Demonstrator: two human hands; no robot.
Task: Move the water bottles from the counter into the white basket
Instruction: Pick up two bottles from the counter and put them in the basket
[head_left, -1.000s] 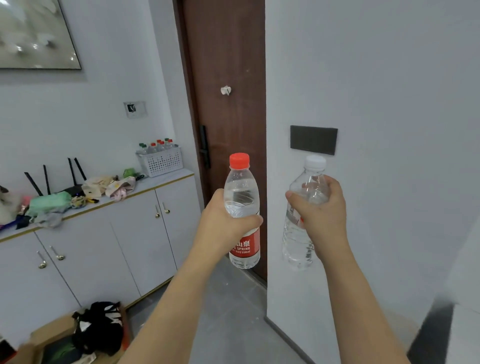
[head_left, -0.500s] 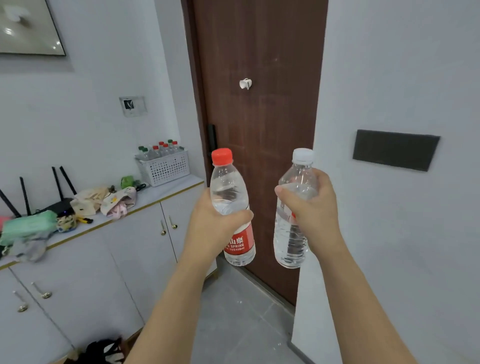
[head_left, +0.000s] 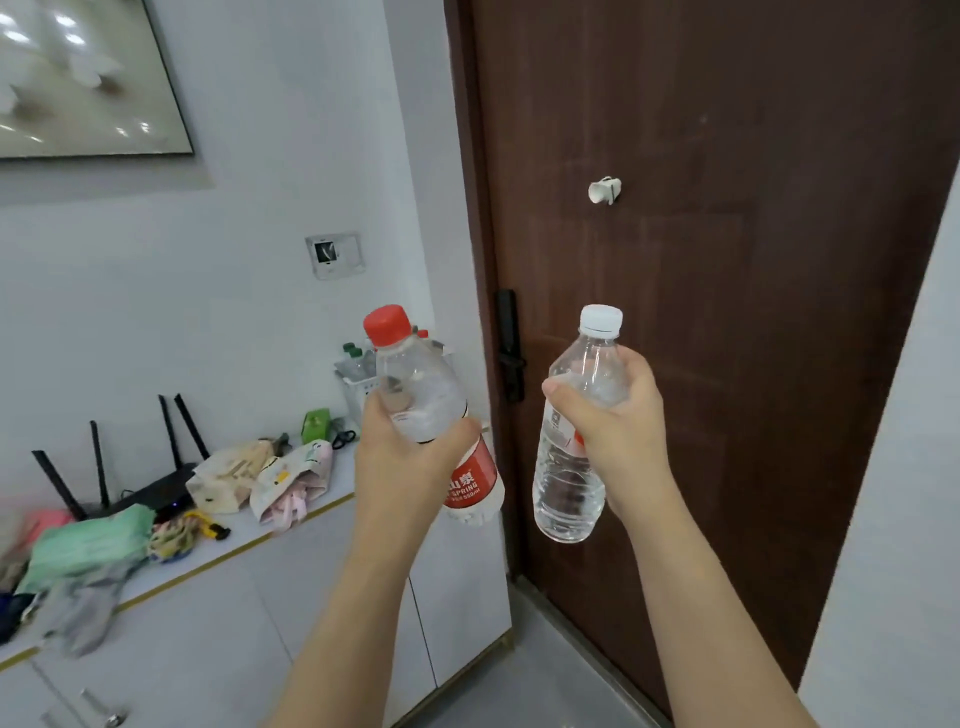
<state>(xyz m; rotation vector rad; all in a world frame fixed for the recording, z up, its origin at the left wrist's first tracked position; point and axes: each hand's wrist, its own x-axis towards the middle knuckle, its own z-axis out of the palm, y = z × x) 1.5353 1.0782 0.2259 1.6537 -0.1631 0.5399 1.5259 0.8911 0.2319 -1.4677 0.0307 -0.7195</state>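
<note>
Both bottles look like thin clear glossy plastic: the red-capped clear plastic bottle (head_left: 422, 395) has a shiny red film label, the white-capped clear plastic bottle (head_left: 569, 467) has ribbed walls lower down. Caps look matt ribbed plastic. The dark brown door (head_left: 727, 312) has a wood-grain, low-sheen finish. The white cabinet counter (head_left: 291, 525) top is smooth with a gold metallic-looking edge strip. The white perforated plastic basket (head_left: 358, 387) is matt, the crumpled fabric bags (head_left: 260, 475) soft cloth. The black router (head_left: 150, 493) is matt plastic.

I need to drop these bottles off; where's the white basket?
Left of centre in the head view, the white basket sits on the cabinet top's far end, near the door, mostly hidden behind the red-capped bottle.
</note>
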